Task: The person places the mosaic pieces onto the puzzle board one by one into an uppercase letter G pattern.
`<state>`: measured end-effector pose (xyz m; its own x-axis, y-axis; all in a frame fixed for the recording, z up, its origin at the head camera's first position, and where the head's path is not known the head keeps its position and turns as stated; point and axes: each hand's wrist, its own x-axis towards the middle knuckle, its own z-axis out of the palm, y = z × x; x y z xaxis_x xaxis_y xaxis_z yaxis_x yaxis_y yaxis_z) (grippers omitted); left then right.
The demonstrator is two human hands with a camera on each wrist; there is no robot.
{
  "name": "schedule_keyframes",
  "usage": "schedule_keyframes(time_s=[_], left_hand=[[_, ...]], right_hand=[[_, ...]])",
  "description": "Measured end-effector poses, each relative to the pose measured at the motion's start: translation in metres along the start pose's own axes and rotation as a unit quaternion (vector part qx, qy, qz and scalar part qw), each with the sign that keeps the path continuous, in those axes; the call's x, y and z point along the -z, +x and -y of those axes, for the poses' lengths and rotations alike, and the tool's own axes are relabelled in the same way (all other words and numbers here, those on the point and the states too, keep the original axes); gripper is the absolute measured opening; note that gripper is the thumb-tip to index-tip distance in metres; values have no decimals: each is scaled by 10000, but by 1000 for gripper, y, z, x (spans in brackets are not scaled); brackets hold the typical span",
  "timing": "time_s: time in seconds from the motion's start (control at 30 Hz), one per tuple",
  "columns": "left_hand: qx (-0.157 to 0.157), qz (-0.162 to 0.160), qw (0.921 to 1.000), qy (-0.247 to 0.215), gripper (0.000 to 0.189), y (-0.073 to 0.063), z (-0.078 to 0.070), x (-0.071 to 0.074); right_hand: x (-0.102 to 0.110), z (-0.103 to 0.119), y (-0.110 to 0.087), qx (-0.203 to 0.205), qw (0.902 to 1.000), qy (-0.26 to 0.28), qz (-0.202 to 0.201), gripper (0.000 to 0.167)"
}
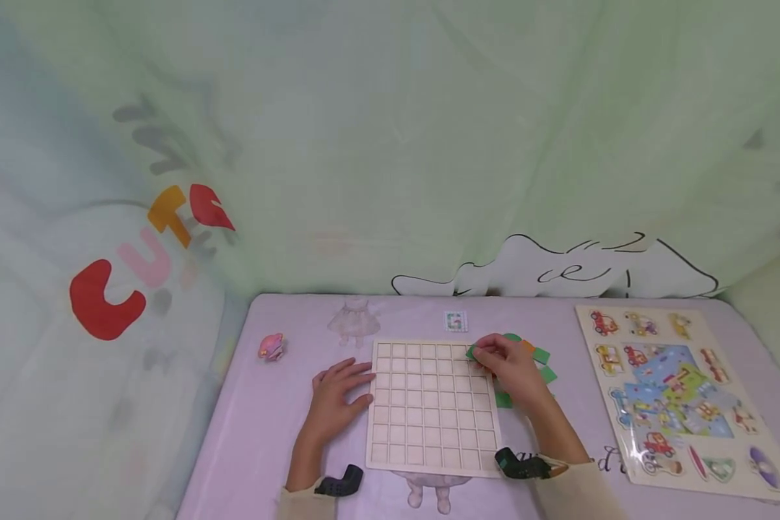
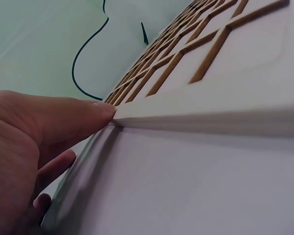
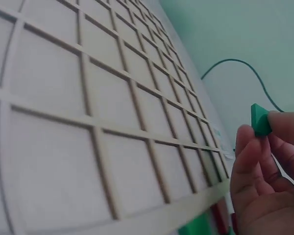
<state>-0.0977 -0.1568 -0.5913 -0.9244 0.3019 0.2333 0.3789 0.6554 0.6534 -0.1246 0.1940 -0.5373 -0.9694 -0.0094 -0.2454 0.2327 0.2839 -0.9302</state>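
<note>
A pale wooden grid board point(image 1: 432, 408) with rows of square cells lies on the table in front of me. My right hand point(image 1: 510, 368) pinches a small green tile point(image 3: 259, 120) between thumb and fingers, above the board's far right corner. Along the board's left edge, my left hand point(image 1: 338, 397) rests with its fingers spread and touches the rim; the left wrist view shows the thumb point(image 2: 100, 112) against that edge. Several green pieces point(image 1: 544, 374) and an orange one point(image 1: 528, 346) lie partly hidden behind the right hand.
A wooden picture puzzle point(image 1: 682, 397) with vehicle pieces lies on the right of the table. A small pink figure point(image 1: 272, 347) stands at the left, and a stamp-like picture card point(image 1: 456, 321) lies beyond the board. Printed fabric hangs behind the table.
</note>
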Motion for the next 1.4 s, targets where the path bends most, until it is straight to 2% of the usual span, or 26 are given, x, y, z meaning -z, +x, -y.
schedule_keyframes(time_s=[0.17, 0.37, 0.53, 0.77, 1.07, 1.4], left_hand=[[-26, 27, 9999, -128, 37, 1, 2, 1], [-30, 74, 9997, -237, 37, 0, 2, 2], [51, 49, 9998, -196, 36, -1, 1, 3], [40, 69, 9996, -266, 36, 0, 0, 2], [97, 60, 9997, -217, 37, 0, 2, 1], [44, 66, 9996, -288, 36, 0, 1, 2]], right_hand=[[-16, -9, 4, -13, 9995, 296, -138, 29], [-24, -18, 4, -68, 9990, 142, -408, 23], [-26, -18, 2, -92, 9992, 139, -368, 22], [-24, -21, 4, -225, 9983, -347, -406, 27], [-24, -19, 7, -314, 9985, -237, -372, 29], [-25, -18, 6, -342, 9983, -323, -344, 21]])
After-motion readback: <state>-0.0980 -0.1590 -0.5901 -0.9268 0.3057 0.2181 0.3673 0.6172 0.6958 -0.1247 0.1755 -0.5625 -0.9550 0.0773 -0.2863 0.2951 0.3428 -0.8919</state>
